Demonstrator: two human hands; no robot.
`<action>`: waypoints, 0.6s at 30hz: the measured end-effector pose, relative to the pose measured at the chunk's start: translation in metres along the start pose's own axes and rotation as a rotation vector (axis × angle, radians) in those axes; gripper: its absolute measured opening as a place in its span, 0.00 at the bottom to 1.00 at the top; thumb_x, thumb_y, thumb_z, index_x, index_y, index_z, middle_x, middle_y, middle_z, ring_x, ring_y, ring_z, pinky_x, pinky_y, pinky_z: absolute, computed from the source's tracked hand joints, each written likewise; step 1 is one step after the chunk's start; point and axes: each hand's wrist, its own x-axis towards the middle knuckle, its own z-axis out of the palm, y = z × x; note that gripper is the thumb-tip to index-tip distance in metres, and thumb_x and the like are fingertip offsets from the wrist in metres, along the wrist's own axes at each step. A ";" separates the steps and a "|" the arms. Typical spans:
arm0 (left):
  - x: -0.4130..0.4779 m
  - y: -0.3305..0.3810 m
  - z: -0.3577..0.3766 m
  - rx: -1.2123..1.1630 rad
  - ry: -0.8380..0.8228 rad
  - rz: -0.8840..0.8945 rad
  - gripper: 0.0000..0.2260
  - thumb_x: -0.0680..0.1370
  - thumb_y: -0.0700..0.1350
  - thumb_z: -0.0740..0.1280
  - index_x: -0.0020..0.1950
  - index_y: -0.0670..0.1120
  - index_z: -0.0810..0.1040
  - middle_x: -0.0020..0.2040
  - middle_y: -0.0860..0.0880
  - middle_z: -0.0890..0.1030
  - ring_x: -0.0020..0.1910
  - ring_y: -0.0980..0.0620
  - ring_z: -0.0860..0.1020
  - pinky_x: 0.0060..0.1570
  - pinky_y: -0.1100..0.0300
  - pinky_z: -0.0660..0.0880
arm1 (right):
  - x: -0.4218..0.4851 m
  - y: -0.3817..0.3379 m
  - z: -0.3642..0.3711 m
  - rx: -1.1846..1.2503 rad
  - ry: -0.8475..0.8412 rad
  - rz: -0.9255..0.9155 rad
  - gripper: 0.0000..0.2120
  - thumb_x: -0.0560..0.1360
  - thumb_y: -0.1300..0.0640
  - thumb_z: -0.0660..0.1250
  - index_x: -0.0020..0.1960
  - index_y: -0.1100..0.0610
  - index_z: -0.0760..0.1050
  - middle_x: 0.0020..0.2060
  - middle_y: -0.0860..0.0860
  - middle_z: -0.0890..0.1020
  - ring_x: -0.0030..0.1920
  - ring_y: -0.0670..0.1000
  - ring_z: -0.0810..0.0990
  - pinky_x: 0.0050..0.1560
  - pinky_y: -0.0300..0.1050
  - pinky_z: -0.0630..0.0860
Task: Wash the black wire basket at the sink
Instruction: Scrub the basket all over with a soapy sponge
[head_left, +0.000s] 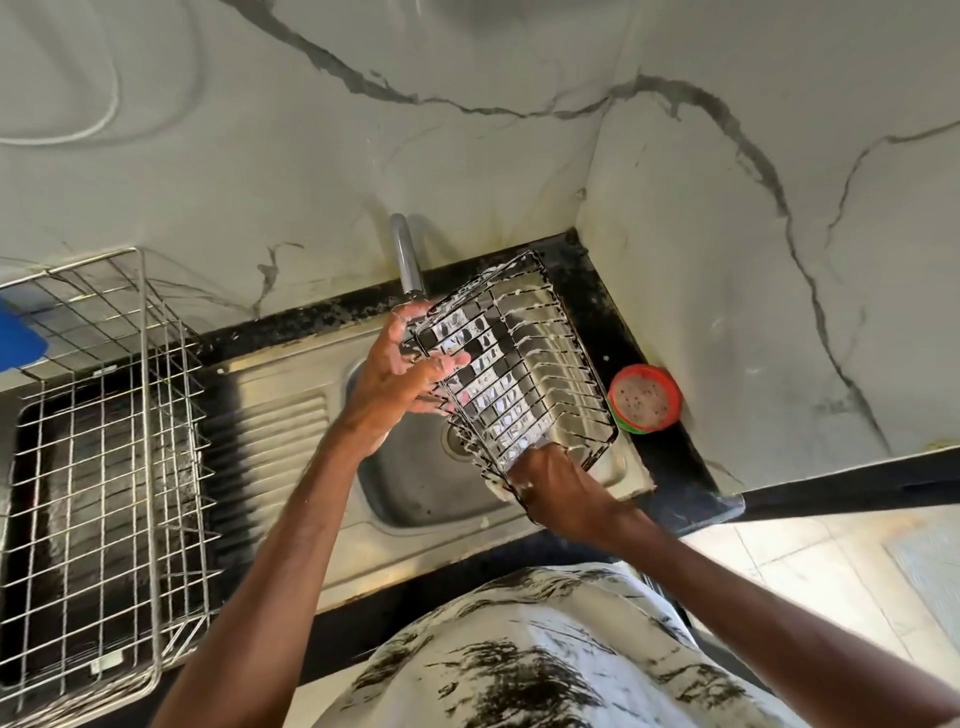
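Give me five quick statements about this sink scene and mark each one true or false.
1. Both hands hold the black wire basket above the steel sink. True: left hand, right hand.
2. White suds cling to the black wire basket. True.
3. The silver wire dish rack sits right of the sink. False: it stands on the left.
4. The round red-rimmed container is in the sink bowl. False: it rests on the black counter in the corner.
5. The grey tap spout rises behind the basket. True.
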 end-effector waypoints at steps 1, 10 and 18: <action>-0.001 0.002 0.000 0.010 -0.005 0.006 0.33 0.66 0.59 0.71 0.70 0.63 0.65 0.55 0.53 0.88 0.49 0.47 0.87 0.49 0.41 0.84 | -0.003 0.003 0.001 0.036 -0.035 -0.019 0.16 0.67 0.74 0.68 0.51 0.62 0.82 0.46 0.58 0.84 0.47 0.60 0.84 0.43 0.45 0.77; -0.010 0.012 0.001 -0.003 -0.027 0.133 0.38 0.67 0.53 0.70 0.76 0.55 0.62 0.67 0.67 0.78 0.55 0.51 0.86 0.44 0.51 0.85 | 0.018 0.040 -0.050 -0.192 0.006 0.076 0.18 0.74 0.68 0.67 0.59 0.53 0.83 0.53 0.55 0.84 0.54 0.58 0.81 0.54 0.53 0.80; -0.003 -0.014 -0.005 -0.080 -0.033 0.142 0.34 0.69 0.47 0.74 0.73 0.57 0.68 0.78 0.43 0.67 0.60 0.37 0.83 0.47 0.34 0.83 | -0.011 0.013 -0.025 -0.106 0.032 -0.130 0.23 0.64 0.76 0.72 0.56 0.60 0.83 0.51 0.57 0.85 0.51 0.57 0.84 0.46 0.49 0.84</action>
